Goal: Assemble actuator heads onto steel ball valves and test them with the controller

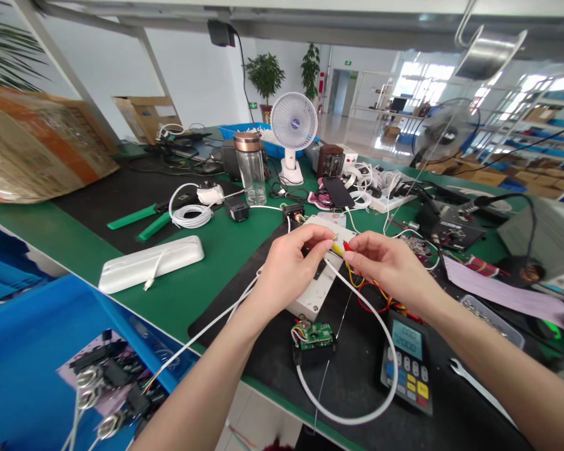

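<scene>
right grip (388, 260): one red clip (346, 246); one yellow (337, 249) beside

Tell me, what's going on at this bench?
Someone is working above a pale box. The right hand pinches a red clip; the left hand is pinched close by, near a yellow clip, its exact hold too small to tell. A white cable loops from beside a green circuit board toward the hands. A keypad meter lies on the black mat.

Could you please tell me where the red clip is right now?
In the head view, the red clip is just right of centre, between the fingertips of the right hand, beside the yellow clip.
</scene>
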Tool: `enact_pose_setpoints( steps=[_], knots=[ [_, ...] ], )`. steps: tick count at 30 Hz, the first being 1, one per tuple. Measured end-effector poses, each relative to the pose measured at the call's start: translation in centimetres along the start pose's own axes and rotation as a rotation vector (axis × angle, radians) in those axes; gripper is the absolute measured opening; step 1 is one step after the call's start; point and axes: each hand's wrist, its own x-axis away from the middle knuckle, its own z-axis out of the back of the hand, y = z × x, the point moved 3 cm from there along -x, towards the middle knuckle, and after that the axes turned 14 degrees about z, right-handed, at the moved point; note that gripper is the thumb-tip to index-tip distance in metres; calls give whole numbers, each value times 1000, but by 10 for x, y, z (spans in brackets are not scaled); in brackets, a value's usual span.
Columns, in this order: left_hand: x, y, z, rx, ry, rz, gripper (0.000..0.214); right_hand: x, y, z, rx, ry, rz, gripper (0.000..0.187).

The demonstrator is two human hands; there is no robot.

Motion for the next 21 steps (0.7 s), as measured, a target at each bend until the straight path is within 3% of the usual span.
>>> enact_pose_setpoints(
  steps=[13,21],
  knots=[
    [1,1,-1,-75,-12,-53,12,-1,-1,-5,-76,16,-17,28],
    [1,-1,0,-32,-12,-24,12,-2,2,2,5,-16,-61,37]
  ],
)
